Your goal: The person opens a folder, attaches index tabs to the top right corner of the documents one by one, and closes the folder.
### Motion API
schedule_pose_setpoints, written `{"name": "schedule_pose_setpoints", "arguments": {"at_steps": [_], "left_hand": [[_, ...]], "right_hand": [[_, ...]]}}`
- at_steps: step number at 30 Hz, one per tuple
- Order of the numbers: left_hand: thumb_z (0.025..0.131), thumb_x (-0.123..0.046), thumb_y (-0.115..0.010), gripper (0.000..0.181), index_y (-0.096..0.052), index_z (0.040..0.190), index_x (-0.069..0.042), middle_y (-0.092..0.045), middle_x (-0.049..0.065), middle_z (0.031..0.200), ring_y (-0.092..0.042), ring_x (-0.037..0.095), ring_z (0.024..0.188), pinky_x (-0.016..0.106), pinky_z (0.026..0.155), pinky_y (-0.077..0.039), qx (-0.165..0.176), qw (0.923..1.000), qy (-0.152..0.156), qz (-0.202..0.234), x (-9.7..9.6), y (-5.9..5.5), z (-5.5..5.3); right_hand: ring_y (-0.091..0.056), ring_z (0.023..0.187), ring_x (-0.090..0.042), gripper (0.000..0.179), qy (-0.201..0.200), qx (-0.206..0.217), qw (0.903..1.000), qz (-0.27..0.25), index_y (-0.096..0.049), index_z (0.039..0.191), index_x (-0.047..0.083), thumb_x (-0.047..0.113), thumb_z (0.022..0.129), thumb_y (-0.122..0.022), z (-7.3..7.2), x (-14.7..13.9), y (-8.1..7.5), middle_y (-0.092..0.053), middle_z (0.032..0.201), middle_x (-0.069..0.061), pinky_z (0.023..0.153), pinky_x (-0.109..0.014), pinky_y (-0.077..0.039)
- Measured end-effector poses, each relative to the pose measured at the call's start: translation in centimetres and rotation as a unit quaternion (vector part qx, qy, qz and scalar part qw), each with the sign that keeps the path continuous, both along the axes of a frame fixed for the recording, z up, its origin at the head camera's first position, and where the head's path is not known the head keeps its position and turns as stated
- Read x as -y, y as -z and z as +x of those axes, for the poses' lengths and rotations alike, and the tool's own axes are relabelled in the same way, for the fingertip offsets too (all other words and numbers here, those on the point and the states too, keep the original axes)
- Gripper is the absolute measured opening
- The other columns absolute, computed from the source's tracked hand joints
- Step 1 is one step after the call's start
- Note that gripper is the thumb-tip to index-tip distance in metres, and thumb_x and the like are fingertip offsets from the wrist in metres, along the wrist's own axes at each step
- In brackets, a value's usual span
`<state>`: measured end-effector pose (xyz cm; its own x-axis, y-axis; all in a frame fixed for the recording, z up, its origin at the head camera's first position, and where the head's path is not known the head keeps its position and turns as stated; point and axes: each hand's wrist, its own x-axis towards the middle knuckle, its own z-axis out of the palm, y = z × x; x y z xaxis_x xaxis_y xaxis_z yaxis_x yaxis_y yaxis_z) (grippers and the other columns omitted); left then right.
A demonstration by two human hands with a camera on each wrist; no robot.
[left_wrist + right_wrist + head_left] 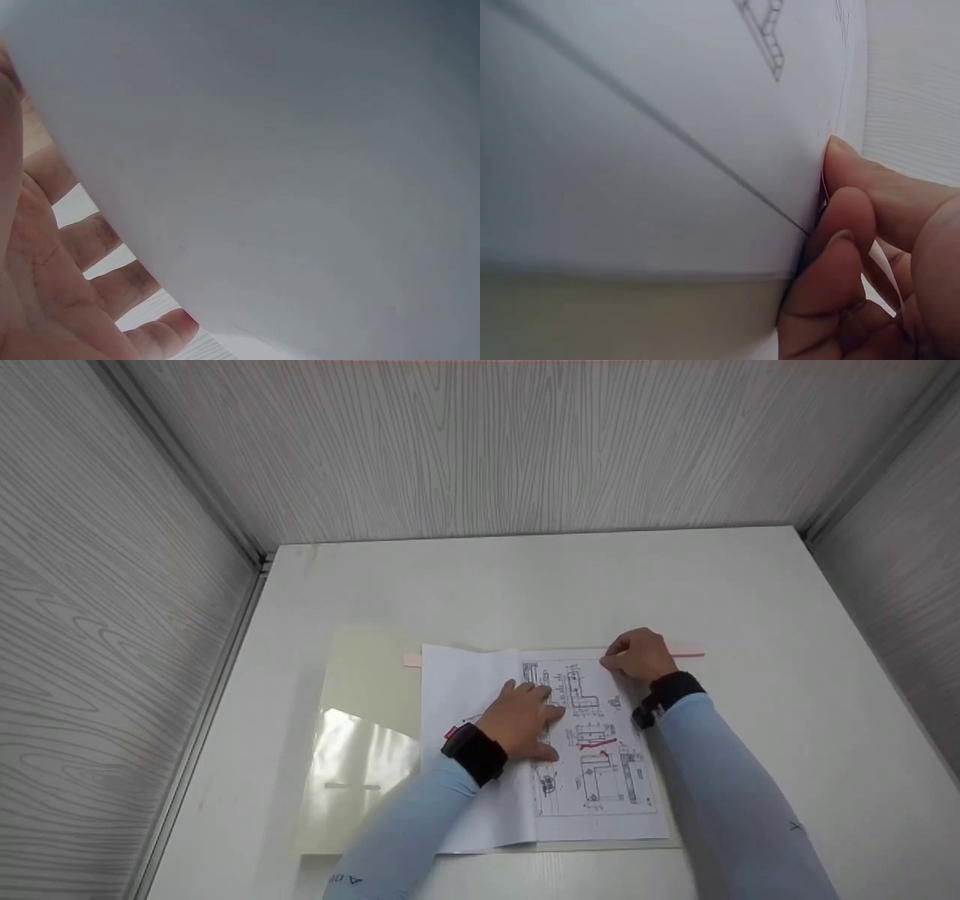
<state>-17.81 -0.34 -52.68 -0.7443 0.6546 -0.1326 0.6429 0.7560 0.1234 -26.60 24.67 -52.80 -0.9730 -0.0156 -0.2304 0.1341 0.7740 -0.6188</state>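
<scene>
Left hand (520, 721), fingers spread and gripping nothing, lies flat across the fold between a turned white page (472, 675) and a drawing sheet (600, 720). Right hand (639, 655) pinches the sheet's far right corner between thumb and fingers. Black technical drawings and red marks (598, 745) cover the sheet. These papers lie in an open cream folder (367, 742) on a white desk (750, 607), well in from its far edge, slightly nearer its left edge. One pink strip (688, 655) shows just beyond the right hand.
</scene>
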Motion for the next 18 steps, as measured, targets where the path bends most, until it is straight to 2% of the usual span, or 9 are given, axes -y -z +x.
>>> {"name": "schedule_pose_setpoints", "arguments": {"at_steps": [11, 18], "left_hand": [[0.072, -0.067, -0.070, 0.074, -0.055, 0.136, -0.034, -0.047, 0.005, 0.142, -0.041, 0.028, 0.130, 0.051, 0.108, -0.030, -0.004, 0.9999, 0.002, -0.010, -0.03, 0.07, -0.06], [0.072, -0.066, -0.071, 0.073, -0.055, 0.136, -0.034, -0.048, 0.004, 0.141, -0.042, 0.027, 0.131, 0.051, 0.109, -0.029, -0.009, 0.9998, -0.004, -0.018, -0.35, -0.09, 0.03]], "right_hand": [[-0.056, 0.077, -0.026, 0.022, 0.013, 0.016, 0.9998, 0.006, -0.068, 0.092, 0.007, 0.028, 0.086, -0.071, -0.11, 0.14, 0.19, -0.062, 0.093, -0.011, 0.064, -0.032, -0.046], [-0.053, 0.085, -0.028, 0.026, -0.020, 0.006, 0.9996, 0.019, -0.064, 0.096, 0.007, 0.028, 0.084, -0.072, 0.30, 0.01, -0.02, -0.060, 0.103, -0.013, 0.069, -0.035, -0.044]]}}
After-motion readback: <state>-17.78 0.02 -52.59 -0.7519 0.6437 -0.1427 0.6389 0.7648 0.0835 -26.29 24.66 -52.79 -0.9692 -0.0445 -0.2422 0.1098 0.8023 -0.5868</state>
